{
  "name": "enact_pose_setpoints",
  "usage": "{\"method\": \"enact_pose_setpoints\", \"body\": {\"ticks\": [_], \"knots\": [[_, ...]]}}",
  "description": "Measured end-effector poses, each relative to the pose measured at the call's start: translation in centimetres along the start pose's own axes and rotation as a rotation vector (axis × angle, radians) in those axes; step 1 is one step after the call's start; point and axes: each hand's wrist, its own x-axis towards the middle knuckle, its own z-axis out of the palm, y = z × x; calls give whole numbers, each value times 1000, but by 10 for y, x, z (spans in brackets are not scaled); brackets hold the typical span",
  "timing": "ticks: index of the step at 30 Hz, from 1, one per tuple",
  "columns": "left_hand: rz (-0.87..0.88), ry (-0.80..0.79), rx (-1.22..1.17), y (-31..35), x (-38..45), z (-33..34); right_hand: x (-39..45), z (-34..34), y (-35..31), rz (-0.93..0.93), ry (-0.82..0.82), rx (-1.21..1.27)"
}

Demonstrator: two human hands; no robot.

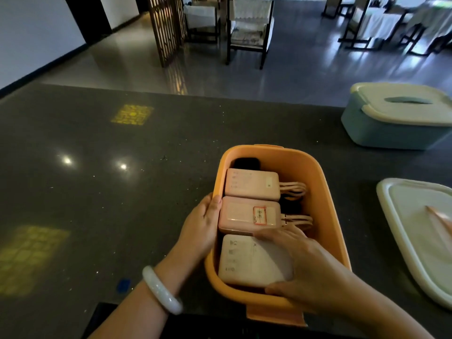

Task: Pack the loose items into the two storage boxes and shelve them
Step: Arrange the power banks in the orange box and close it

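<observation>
Both hands work at an open orange plastic storage box (325,192) standing on a dark speckled stone counter (97,179). In the head view, the left hand (204,226), with a pale white bangle (162,289) on its wrist, rests against the outside of the box's left wall, fingers straight and thumb hooked over the rim beside the middle pack. The right hand (310,267) reaches into the box from the near right, its fingers spread and laid flat over the top of a white rectangular power bank (247,263); whether the thumb at the near edge actually pinches the pack I cannot tell.

Just beyond the right hand's fingertips lies a pink rectangular power bank with a red-edged sticker (247,216), touching the white one, and beyond that a second pink power bank (252,184), both with pale looped cables on their right ends. At the far end of the box, past both hands, a black object (245,163) shows partly under the pink pack.

Right of the right hand, a white plastic lid (415,236) lies flat on the counter. Farther away, to the right and beyond, stands a light blue storage box with a white lid on it (391,126). Past the counter are dark-framed chairs (249,28) on a glossy floor.
</observation>
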Motion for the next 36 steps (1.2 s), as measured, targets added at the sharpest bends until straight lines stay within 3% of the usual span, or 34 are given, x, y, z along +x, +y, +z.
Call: {"method": "enact_pose_setpoints", "body": {"ticks": [17,36], "knots": [[19,42,-8,-6,4,4,9,2,1,38,-94,0],[55,51,-23,-10,7,5,8,5,5,45,-8,45]]}}
